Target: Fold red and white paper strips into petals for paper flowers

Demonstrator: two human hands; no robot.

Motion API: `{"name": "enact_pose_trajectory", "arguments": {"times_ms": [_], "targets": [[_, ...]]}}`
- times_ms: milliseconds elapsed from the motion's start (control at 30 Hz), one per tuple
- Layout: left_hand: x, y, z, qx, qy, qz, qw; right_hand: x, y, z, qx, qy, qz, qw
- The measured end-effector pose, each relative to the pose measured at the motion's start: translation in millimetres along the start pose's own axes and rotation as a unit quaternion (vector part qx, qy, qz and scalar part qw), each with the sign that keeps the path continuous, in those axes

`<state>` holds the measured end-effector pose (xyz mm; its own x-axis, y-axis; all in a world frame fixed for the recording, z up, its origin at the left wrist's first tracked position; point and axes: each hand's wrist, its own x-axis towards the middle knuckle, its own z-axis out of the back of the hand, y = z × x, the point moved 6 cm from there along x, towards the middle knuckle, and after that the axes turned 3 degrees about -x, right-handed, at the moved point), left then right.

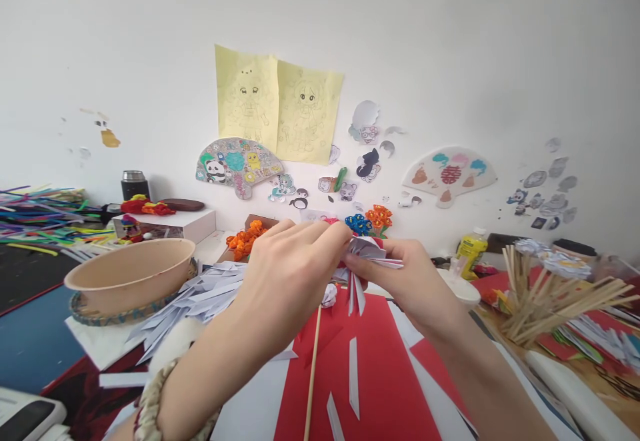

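Observation:
Both hands are raised close together over a red sheet (pixel 373 354). Between them is a bundle of folded white paper strips (pixel 367 249), fanned out, with some ends pointing down and others to the right. My right hand (pixel 407 271) pinches the bundle with its thumb on the near side. My left hand (pixel 295 271) is closed at the bundle's left side, its fingertips mostly hidden behind the hand. Below them a thin wooden stick (pixel 313 368) lies on the red sheet, a small white paper flower (pixel 329 296) at its far end. Loose folded strips (pixel 353 378) lie nearby.
Left are a beige bowl (pixel 130 268) on a woven ring and a heap of white paper strips (pixel 210 294). Right stand a bunch of wooden sticks (pixel 545 294) and a yellow bottle (pixel 471 251). Orange flowers (pixel 245 238) sit behind my hands, before a decorated wall (pixel 425 61).

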<state>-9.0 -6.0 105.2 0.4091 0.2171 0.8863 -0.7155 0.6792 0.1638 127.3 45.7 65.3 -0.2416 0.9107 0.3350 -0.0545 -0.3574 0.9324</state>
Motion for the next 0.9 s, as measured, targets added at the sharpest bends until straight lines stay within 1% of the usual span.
{"name": "enact_pose_trajectory", "arguments": {"times_ms": [100, 200, 233, 300, 400, 500, 567, 700, 900], "targets": [[0, 7, -1.3, -0.011, 0.004, 0.066, 0.998, -1, 2, -2, -0.015, 0.017, 0.007, 1.0], [-1, 16, -3.5, -0.052, 0.021, 0.134, 0.989, 0, 1, -3, -0.022, 0.028, 0.002, 0.999], [-1, 17, -4.4, -0.065, 0.027, 0.142, 0.987, 1, 1, -3, -0.024, 0.029, 0.004, 0.999], [-1, 17, -5.0, -0.078, 0.029, 0.139, 0.987, 2, 0, -3, -0.015, 0.031, 0.007, 0.999], [-1, 17, -2.1, -0.073, 0.007, 0.137, 0.988, 3, -3, -5, 0.008, 0.039, -0.012, 0.999], [-1, 18, 1.0, -0.086, -0.005, 0.161, 0.983, 4, -7, -4, -0.015, 0.028, -0.021, 0.999], [1, 20, 1.4, -0.117, 0.004, 0.181, 0.977, 5, -8, -2, -0.024, 0.014, -0.015, 1.0], [2, 23, 1.0, -0.16, 0.031, 0.208, 0.964, 5, -6, 2, 0.008, -0.013, 0.016, 1.0], [2, 23, 6.1, -0.15, 0.006, 0.219, 0.964, 6, -6, 2, 0.036, -0.019, 0.042, 0.998]]}}
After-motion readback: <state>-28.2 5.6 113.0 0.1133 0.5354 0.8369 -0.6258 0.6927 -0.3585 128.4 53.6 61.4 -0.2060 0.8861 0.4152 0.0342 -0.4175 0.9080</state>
